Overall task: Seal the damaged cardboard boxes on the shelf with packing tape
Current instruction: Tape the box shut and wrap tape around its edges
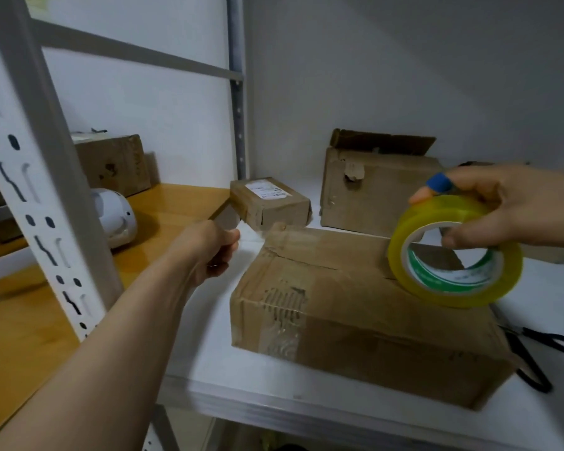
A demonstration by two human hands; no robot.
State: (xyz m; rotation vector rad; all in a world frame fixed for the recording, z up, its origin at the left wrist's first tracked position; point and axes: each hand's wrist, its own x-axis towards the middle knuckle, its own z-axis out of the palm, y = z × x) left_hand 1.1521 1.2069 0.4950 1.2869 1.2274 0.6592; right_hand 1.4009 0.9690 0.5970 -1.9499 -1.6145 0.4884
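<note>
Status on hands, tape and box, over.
Right hand grips tape roll over big box. Left hand pinches pulled-out tape end. Scissors lie right of box, out of the way.

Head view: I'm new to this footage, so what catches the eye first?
The yellow tape roll, gripped by the right hand at right, over the big dented box in the middle of the white shelf. The left hand, at left centre, pinches the pulled tape end; a torn open box stands behind.

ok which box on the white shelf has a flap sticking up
The tall box at the back, behind the tape roll: its flap stands raised. The small labelled box and the big front box have theirs down.
</note>
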